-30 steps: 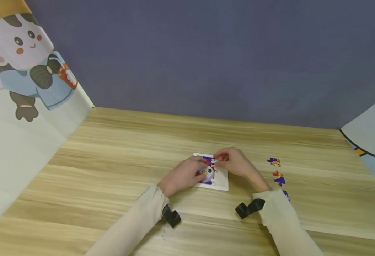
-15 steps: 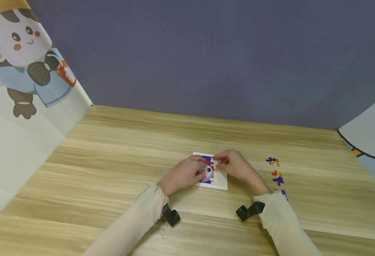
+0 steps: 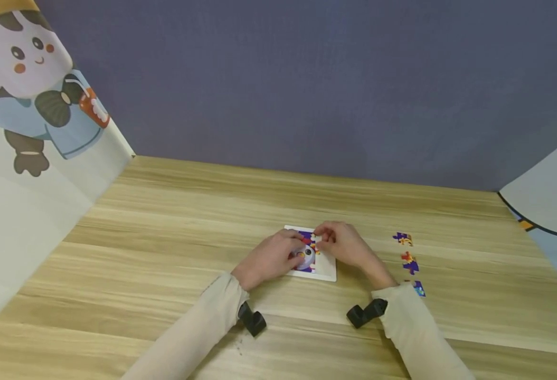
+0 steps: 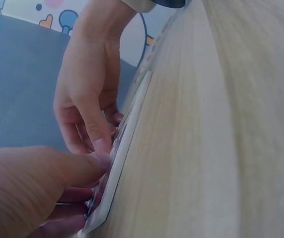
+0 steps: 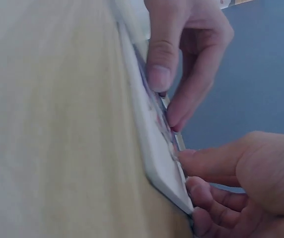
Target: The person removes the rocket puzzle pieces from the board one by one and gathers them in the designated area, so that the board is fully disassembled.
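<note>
A small jigsaw puzzle (image 3: 309,260) with a purple, red and white picture lies in a flat white tray (image 3: 327,270). My left hand (image 3: 270,257) rests over its left part, thumb and fingers bent down onto the pieces. In the left wrist view, the left thumb (image 4: 100,161) touches the puzzle near the tray's edge. My right hand (image 3: 345,245) reaches the picture's upper right edge, thumb and index fingertips set apart at the pieces there. The right wrist view shows its bent fingers (image 5: 221,203) at the tray's corner; I cannot tell whether they grip a piece.
Loose jigsaw pieces lie in a column to the right: an upper piece (image 3: 404,239), a middle piece (image 3: 409,263), and a lower piece (image 3: 418,288) partly behind the right sleeve (image 3: 416,327). A blue-grey wall (image 3: 307,95) rises behind the wooden table (image 3: 188,211).
Both hands stay at the puzzle, with only slight movement of the right fingers along its upper right edge. The whole view has shifted a little, and more of the lower loose piece shows.
</note>
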The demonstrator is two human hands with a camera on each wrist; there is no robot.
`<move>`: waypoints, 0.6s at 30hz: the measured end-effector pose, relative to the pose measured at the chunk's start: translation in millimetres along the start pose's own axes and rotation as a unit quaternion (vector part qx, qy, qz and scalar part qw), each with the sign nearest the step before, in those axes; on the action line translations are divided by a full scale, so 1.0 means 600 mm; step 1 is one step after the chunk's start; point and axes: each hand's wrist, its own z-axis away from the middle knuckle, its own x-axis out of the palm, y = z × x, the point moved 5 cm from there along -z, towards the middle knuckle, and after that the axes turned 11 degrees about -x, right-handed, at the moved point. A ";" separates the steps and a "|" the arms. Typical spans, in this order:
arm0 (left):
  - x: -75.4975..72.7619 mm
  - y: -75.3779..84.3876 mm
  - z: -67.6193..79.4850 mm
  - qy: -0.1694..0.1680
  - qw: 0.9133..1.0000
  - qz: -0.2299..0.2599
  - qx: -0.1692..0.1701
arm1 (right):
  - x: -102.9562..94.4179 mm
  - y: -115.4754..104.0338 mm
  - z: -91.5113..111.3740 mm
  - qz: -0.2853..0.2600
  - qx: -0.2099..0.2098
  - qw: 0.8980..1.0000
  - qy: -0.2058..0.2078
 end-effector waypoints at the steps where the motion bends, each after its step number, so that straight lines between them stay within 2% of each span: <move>1: -0.001 -0.001 0.000 0.003 1.000 0.002 -0.003 | 0.002 0.000 -0.001 0.001 0.000 1.000 0.004; 10: -0.003 -0.002 -0.001 0.021 0.999 -0.002 -0.042 | 0.007 0.002 -0.002 0.001 0.034 0.999 0.012; 18: -0.003 -0.001 -0.001 0.023 0.998 -0.012 -0.051 | 0.005 0.001 -0.001 -0.012 0.045 0.999 0.021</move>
